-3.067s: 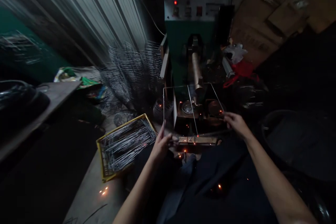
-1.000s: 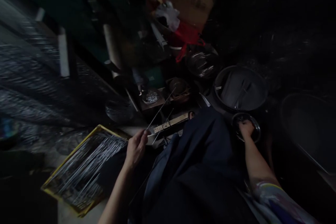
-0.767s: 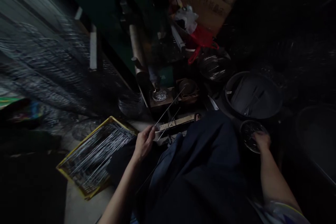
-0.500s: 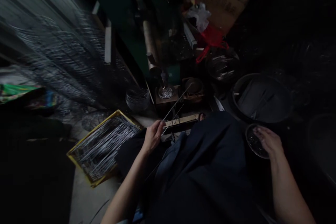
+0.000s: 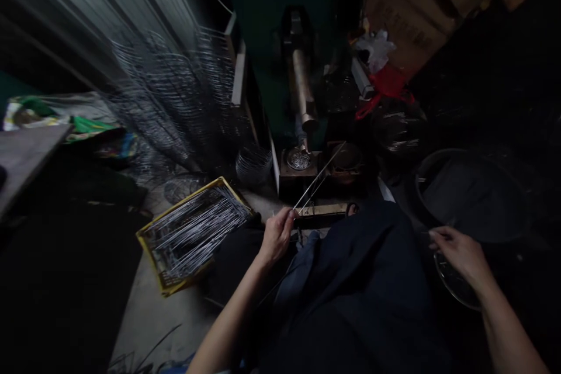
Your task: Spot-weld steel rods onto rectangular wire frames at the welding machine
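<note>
My left hand point(image 5: 277, 235) is closed around thin metal wire rods point(image 5: 319, 176), which slant up and away to the right from its fingers. Their far ends reach in front of a dark round block at the foot of the green machine point(image 5: 267, 64). My right hand point(image 5: 461, 256) hovers over the near side of a small round dish point(image 5: 453, 287), its thumb and fingers pinched together. Whatever lies in that pinch is too small and dark to name. Under the machine's copper-coloured arm point(image 5: 303, 85) sits a small round plate point(image 5: 300, 159) with shiny bits on it.
A yellow crate point(image 5: 153, 257) full of wire rods stands at left. Behind it lean stacked wire racks point(image 5: 170, 87). A large dark tub point(image 5: 473, 193) is at right, with a red plastic bag point(image 5: 390, 85) and cardboard boxes point(image 5: 407, 23) farther back.
My right hand has risen from inside the small dish and its fingers have come together. My left hand keeps the wire rods. The view has swung left.
</note>
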### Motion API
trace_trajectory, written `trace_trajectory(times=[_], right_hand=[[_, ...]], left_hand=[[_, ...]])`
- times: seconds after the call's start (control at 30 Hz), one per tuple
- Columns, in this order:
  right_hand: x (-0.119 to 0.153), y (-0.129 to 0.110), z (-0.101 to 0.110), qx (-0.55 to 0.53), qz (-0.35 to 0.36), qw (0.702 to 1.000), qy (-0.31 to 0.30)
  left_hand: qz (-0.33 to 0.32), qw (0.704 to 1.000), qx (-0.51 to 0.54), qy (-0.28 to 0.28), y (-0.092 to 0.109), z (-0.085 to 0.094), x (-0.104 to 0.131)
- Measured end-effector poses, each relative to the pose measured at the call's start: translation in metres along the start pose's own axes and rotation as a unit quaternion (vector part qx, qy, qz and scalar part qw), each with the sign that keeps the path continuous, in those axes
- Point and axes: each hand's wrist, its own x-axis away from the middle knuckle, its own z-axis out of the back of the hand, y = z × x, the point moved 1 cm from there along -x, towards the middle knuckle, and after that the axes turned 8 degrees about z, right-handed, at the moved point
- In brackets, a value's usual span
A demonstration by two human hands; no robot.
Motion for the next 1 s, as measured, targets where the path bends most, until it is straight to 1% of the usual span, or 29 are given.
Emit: trace_trajectory(times=[0.03, 0.07, 0.1, 0.17, 0.23, 0.3, 0.37, 0.43, 0.53, 0.7, 0.87, 1.0], right_hand=[[-0.007, -0.019, -0.003, -0.003, 0.016, 1.0, 0.008], [-0.015, -0.042, -0.011, -0.028, 0.028, 0.999, 0.01], [-0.022, -0.069, -0.023, -0.069, 0.043, 0.997, 0.01], [-0.035, -0.126, -0.062, -0.161, 0.092, 0.983, -0.01], [-0.044, -0.179, -0.111, -0.244, 0.105, 0.962, -0.06], [-0.048, -0.218, -0.156, -0.34, 0.086, 0.931, -0.1], [-0.048, -0.243, -0.187, -0.408, 0.071, 0.901, -0.133], [-0.047, -0.256, -0.202, -0.447, 0.064, 0.878, -0.156], [-0.047, -0.266, -0.203, -0.474, 0.062, 0.862, -0.166], [-0.053, -0.274, -0.197, -0.495, 0.053, 0.853, -0.158], [-0.061, -0.273, -0.199, -0.504, 0.056, 0.847, -0.157], [-0.066, -0.274, -0.196, -0.508, 0.051, 0.846, -0.153]], left_hand=[[-0.005, 1.0, 0.001, 0.005, 0.0, 0.001, 0.002], [-0.01, 1.0, 0.002, 0.01, 0.0, 0.001, 0.003], [-0.015, 1.0, 0.004, 0.016, 0.001, 0.001, 0.004], [-0.022, 0.999, 0.008, 0.031, 0.003, -0.002, 0.006], [-0.024, 0.999, 0.01, 0.046, 0.005, -0.006, 0.008], [-0.021, 0.998, 0.007, 0.062, 0.005, -0.009, 0.009], [-0.015, 0.997, 0.005, 0.075, 0.004, -0.011, 0.008], [-0.011, 0.997, 0.006, 0.082, 0.002, -0.011, 0.007], [-0.008, 0.996, 0.009, 0.085, -0.001, -0.008, 0.005], [-0.014, 0.996, 0.002, 0.092, -0.003, -0.008, -0.001], [-0.012, 0.995, -0.009, 0.097, -0.002, -0.009, -0.007], [-0.004, 0.995, -0.017, 0.095, 0.002, -0.008, -0.013]])
